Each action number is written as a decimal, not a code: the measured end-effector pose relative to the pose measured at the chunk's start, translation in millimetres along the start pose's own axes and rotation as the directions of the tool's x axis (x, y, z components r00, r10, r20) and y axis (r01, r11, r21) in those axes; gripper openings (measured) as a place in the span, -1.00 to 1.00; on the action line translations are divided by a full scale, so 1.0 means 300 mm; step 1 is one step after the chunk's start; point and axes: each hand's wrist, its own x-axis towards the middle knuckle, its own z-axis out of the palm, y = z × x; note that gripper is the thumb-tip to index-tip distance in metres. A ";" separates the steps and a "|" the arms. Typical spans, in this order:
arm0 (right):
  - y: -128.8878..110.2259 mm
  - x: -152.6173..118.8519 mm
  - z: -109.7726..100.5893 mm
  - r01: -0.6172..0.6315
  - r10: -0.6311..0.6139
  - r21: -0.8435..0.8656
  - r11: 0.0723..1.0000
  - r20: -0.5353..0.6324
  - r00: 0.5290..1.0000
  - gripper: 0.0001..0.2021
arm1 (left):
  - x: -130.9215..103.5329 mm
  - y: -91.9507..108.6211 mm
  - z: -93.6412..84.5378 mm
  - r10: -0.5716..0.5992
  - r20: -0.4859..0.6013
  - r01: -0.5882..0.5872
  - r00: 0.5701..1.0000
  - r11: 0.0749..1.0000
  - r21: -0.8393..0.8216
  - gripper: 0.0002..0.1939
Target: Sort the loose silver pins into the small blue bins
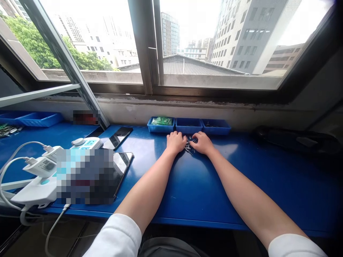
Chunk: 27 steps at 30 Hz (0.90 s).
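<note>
Both my hands rest on the blue tabletop around a small pile of thin metal pieces [189, 147]. At the pile's left edge is my left hand [176, 142], its fingers curled; whether they hold a piece cannot be made out. My right hand [202, 142] is at the right edge, thumb and fingers bent toward the pile, with any held piece too small to tell. Just beyond my hands stand three joined blue bins: the left bin [149, 127] has green packets, while the middle bin [189, 130] and the right bin [223, 131] hold small dark pieces.
On the left lie a phone [119, 137], a dark device [124, 167] and a white power strip [40, 191] with plugged-in chargers and cables. More blue trays [43, 119] stand far left. A dark bag-like object [294, 141] is at the right, below the window.
</note>
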 end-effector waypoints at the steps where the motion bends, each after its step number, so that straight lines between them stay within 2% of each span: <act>1: -0.001 0.001 0.004 0.004 -0.003 -0.014 1.000 0.021 1.000 -0.83 | 0.001 0.001 0.003 0.008 0.002 -0.008 1.000 1.000 0.005 -0.63; 7: 0.004 0.015 0.021 0.057 -0.058 0.008 0.998 0.047 0.997 -0.81 | -0.001 0.024 0.012 0.076 0.019 -0.075 0.997 0.997 -0.008 -0.67; 12: 0.016 0.021 0.023 0.092 -0.093 0.077 0.993 0.000 0.996 -0.84 | -0.002 0.038 0.002 0.120 0.031 -0.119 0.992 0.992 -0.036 -0.70; 16: 0.027 0.027 0.022 0.075 -0.062 0.153 0.985 -0.093 0.994 -0.83 | -0.001 0.036 -0.007 0.117 -0.066 -0.124 0.991 0.988 -0.097 -0.72; 19: 0.028 0.029 0.015 0.071 -0.038 0.221 0.973 -0.150 0.988 -0.80 | -0.005 0.034 -0.015 0.161 -0.145 -0.184 0.976 0.969 -0.164 -0.75; 23: 0.018 0.024 0.004 0.083 -0.041 0.278 0.957 -0.151 0.988 -0.71 | -0.009 0.028 -0.023 0.217 -0.155 -0.246 0.964 0.947 -0.208 -0.74; 27: 0.013 0.022 -0.003 0.036 0.004 0.284 0.958 -0.137 0.991 -0.62 | -0.006 0.018 -0.018 0.234 -0.179 -0.272 0.956 0.935 -0.228 -0.71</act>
